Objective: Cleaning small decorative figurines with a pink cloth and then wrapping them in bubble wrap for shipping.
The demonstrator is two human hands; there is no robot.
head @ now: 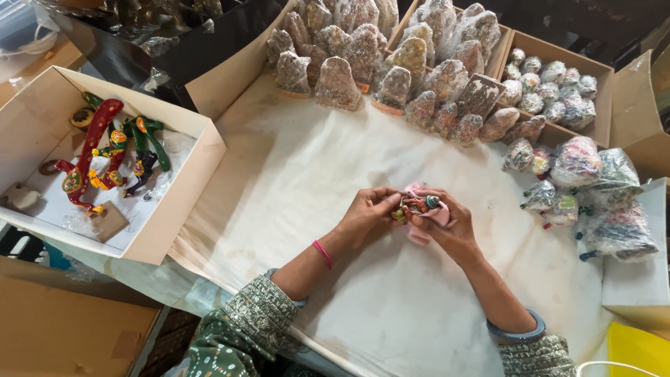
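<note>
The left hand [370,213] and the right hand [447,223] meet over the middle of the bench [293,174], which has a pale cloth on it. Together they hold a small painted figure [415,204] against a pink cloth [436,215]. The fingers [385,202] of the left hand pinch one end of the figure. The right hand's fingers curl under it and press the pink cloth to it. It looks like the figure is being wiped or wrapped, and I cannot tell which. Any next move would need a soft, steady grip, because the figure is small and has thin bright parts. A red band [322,253] sits on the left wrist. To the left is an open white box [178,202] with long red and green painted toys [105,150] lying in it. At the far side of the bench, brown cardboard trays [230,77] hold many lumpy figures in clear wrap [349,63]. On the right, more wrapped bundles [593,188] sit close together. The room around the bench is dark and packed with boxes, and a bit of yellow [638,352] shows in the bottom right corner.
</note>
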